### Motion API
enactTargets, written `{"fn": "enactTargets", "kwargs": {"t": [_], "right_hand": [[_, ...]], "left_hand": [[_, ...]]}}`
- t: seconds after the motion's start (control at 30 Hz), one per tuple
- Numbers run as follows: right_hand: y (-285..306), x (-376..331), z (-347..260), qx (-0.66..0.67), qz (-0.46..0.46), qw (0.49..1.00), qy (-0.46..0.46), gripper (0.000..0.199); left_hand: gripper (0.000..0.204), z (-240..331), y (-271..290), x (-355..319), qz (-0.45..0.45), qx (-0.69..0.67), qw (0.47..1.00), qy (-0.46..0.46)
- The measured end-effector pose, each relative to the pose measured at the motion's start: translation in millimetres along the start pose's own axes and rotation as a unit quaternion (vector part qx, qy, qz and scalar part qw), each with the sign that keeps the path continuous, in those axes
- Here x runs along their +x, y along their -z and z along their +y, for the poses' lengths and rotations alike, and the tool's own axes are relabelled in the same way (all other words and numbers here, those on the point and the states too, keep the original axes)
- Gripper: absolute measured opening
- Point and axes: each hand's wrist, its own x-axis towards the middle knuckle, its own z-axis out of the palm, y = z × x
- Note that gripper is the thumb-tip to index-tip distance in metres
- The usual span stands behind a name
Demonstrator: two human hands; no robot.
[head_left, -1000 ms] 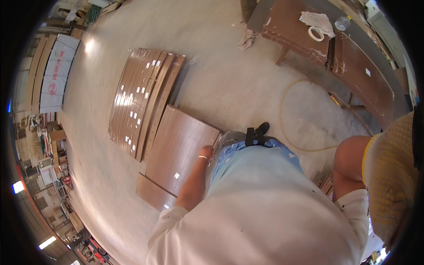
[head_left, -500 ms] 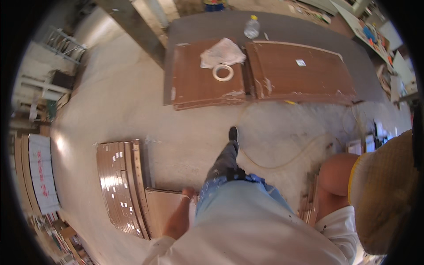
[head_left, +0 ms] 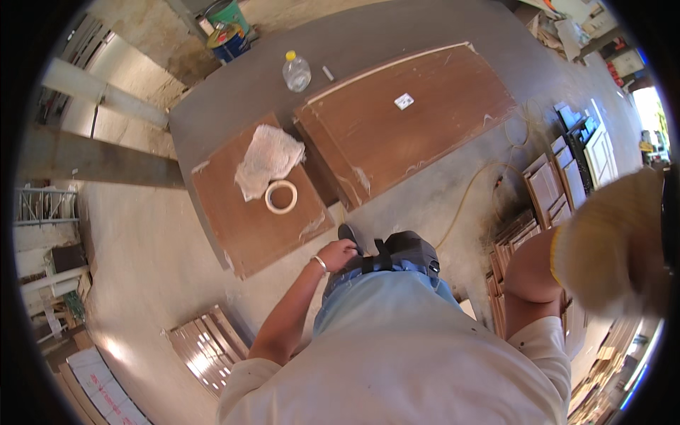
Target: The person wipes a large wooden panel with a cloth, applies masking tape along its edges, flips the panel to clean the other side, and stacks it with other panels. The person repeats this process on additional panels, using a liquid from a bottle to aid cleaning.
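My left hand, bare with a bracelet at the wrist, hangs in front of my left thigh beside my dark shoe. Its fingers look loose, and no object shows in them. Close to the camera at the right edge is my raised right hand, in a pale glove with a yellow cuff edge. Blur and closeness hide its fingers. Ahead lie brown panels: a shorter stack and a longer stack. On the shorter one rest a crumpled whitish cloth or sheet and a roll of tape.
A clear bottle with a yellow cap stands on the grey surface behind the panels. A yellowish hose runs over the floor. Stacked boards line the right; more panels lie at lower left. A steel beam crosses the left.
My view has turned right and come nearer the two panel stacks. My left hand has moved from above the lower-left panels to the front of my thigh. The gloved hand stays raised.
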Motion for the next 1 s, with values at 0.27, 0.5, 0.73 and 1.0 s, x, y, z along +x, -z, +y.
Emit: {"fn": "enactTargets", "kwargs": {"t": [0.27, 0.5, 0.73, 1.0], "right_hand": [[7.3, -252.1, 77.0, -0.102, -0.280, 0.670, -0.680, 0.050], [-5.9, -420.0, 91.9, 0.141, -0.637, 0.594, -0.470, 0.041], [-36.6, -432.9, 217.3, 0.270, -0.743, 0.514, -0.332, 0.035], [-61.4, -441.7, 303.5, 0.242, -0.810, 0.466, -0.261, 0.033]], "left_hand": [[0.030, 86.2, 42.9, 88.0, 0.231, -0.071, 0.969, 0.054], [0.025, 80.0, 81.1, 155.7, 0.462, -0.022, 0.869, 0.176], [0.035, 103.9, 127.4, 165.5, 0.601, 0.103, 0.728, 0.312], [0.047, 67.6, 204.0, 175.2, 0.591, 0.207, 0.635, 0.452]]}}
